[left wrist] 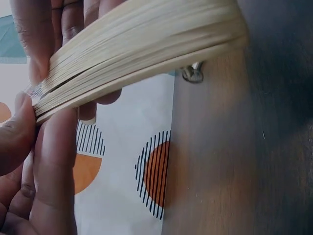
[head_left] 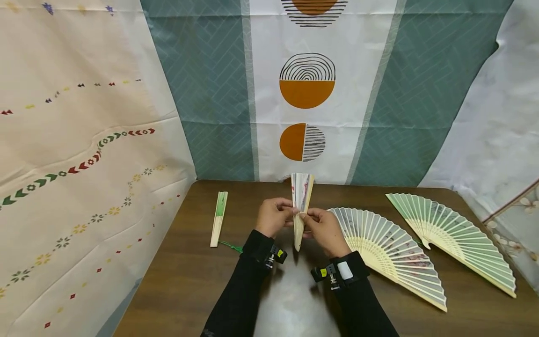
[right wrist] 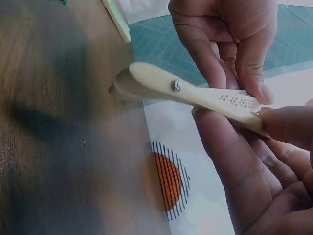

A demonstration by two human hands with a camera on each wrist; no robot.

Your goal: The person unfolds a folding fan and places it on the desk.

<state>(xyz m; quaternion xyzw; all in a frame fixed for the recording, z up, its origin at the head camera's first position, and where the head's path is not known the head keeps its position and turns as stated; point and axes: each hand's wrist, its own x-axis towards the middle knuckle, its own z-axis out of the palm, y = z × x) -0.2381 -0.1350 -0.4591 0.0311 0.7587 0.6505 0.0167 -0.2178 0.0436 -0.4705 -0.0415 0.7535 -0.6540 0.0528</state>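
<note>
A white folding fan, nearly closed, stands upright in the air above the middle of the table. My left hand pinches it from the left and my right hand pinches it from the right, thumbs close together at mid-length. In the left wrist view the fan's stacked pale ribs spread slightly apart. The right wrist view shows the outer guard with a metal rivet near its rounded end and small pierced holes. The fan's leaf is mostly out of both wrist views.
A closed green folding fan with a green tassel lies at left on the brown table. To the right lie an open white fan and, beyond it, an open green fan. Patterned cloth hangs behind the table.
</note>
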